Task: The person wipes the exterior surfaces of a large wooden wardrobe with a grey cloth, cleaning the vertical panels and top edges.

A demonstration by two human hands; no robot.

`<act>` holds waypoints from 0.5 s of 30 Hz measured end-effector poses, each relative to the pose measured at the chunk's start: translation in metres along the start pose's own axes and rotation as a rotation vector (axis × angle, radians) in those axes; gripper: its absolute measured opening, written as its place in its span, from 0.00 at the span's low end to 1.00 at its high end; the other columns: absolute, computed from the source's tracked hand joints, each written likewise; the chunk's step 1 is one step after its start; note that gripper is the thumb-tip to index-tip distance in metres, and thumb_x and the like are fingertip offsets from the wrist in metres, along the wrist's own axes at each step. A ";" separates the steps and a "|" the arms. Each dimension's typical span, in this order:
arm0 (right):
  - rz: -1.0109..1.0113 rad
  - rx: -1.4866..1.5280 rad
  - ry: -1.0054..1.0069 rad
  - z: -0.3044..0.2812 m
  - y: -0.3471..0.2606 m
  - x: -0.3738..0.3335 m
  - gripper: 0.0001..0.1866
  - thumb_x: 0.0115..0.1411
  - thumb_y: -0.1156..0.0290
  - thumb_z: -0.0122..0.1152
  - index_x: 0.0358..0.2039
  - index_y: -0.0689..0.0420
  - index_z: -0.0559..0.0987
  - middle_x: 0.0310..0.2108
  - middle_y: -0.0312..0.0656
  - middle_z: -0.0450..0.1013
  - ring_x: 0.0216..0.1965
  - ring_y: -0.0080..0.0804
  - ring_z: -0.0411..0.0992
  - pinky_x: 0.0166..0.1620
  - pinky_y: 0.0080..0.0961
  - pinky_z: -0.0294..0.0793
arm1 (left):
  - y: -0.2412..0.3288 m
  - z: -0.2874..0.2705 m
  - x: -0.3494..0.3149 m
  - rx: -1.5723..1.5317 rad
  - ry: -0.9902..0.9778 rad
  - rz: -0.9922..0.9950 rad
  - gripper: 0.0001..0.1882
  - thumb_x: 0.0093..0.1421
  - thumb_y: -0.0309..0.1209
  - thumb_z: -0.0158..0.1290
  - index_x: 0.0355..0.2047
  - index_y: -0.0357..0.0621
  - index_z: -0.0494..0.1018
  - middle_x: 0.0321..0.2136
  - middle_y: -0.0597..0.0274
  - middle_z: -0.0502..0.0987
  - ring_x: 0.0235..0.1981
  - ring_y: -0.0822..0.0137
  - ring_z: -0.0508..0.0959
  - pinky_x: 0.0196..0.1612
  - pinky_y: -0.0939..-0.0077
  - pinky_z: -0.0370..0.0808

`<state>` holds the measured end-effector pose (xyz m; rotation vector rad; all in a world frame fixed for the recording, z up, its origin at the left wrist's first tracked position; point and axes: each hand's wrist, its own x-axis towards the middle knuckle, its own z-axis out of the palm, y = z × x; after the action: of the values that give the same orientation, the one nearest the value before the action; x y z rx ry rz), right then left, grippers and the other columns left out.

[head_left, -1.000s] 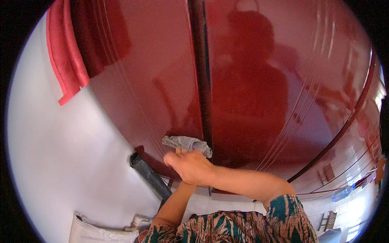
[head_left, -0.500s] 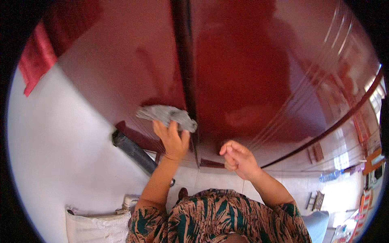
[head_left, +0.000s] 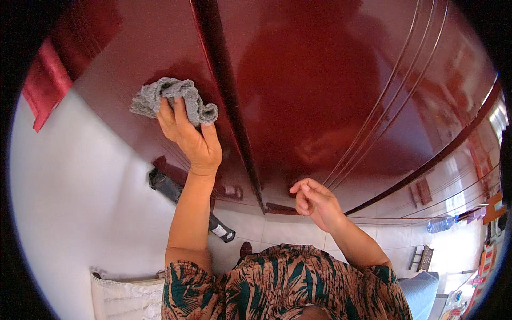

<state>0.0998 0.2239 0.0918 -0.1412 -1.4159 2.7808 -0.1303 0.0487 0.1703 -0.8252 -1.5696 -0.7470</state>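
My left hand (head_left: 193, 143) is wrapped onto a crumpled grey cloth (head_left: 169, 92) and presses it flat to the left panel of a glossy dark red cabinet (head_left: 314, 101). The cloth lies left of the dark upright strip (head_left: 226, 85) between the two panels. Part of the cloth is hidden under my fingers. Lower and to the right, in front of the right panel, my right hand (head_left: 319, 207) hangs with its fingers loosely curled and nothing in them. It seems apart from the cabinet.
A long black object (head_left: 166, 185) leans by the white wall (head_left: 69, 202) at the left, behind my left forearm. Red fabric (head_left: 50, 80) hangs at the upper left. A whitish cloth-covered thing (head_left: 125, 296) stands at the lower left. A clear blue bottle (head_left: 440, 225) is at the far right.
My left hand has slid the cloth up and to the left across the panel, away from the upright strip. My right hand has barely moved; its curl looks slightly looser.
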 end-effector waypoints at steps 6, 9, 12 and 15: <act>0.033 -0.068 -0.014 -0.003 0.010 -0.002 0.13 0.70 0.62 0.47 0.41 0.59 0.73 0.20 0.32 0.63 0.23 0.22 0.59 0.29 0.20 0.58 | 0.005 0.001 -0.002 -0.028 0.013 -0.060 0.32 0.66 0.44 0.41 0.62 0.33 0.56 0.63 0.31 0.54 0.63 0.32 0.53 0.64 0.42 0.44; 0.059 -0.155 -0.006 -0.011 0.017 -0.006 0.12 0.70 0.62 0.47 0.41 0.57 0.74 0.20 0.31 0.63 0.24 0.20 0.60 0.29 0.19 0.58 | 0.004 0.007 -0.025 -0.008 -0.019 -0.095 0.32 0.67 0.45 0.40 0.62 0.32 0.56 0.63 0.31 0.52 0.63 0.30 0.51 0.64 0.40 0.44; 0.078 -0.236 -0.005 -0.029 0.034 -0.013 0.11 0.70 0.63 0.47 0.42 0.57 0.73 0.21 0.31 0.63 0.23 0.19 0.60 0.28 0.18 0.57 | 0.011 0.005 -0.060 -0.006 -0.145 -0.156 0.33 0.66 0.44 0.43 0.62 0.29 0.55 0.64 0.28 0.49 0.64 0.29 0.49 0.64 0.37 0.43; 0.128 -0.309 0.066 -0.047 0.058 -0.027 0.10 0.69 0.65 0.49 0.42 0.58 0.73 0.20 0.31 0.62 0.23 0.21 0.60 0.28 0.20 0.59 | 0.017 -0.004 -0.123 0.031 -0.325 -0.174 0.33 0.65 0.42 0.46 0.60 0.28 0.54 0.64 0.26 0.47 0.64 0.29 0.48 0.64 0.38 0.42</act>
<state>0.1321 0.2262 0.0193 -0.3352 -1.8716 2.6005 -0.1018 0.0416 0.0491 -0.8246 -1.9586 -0.7359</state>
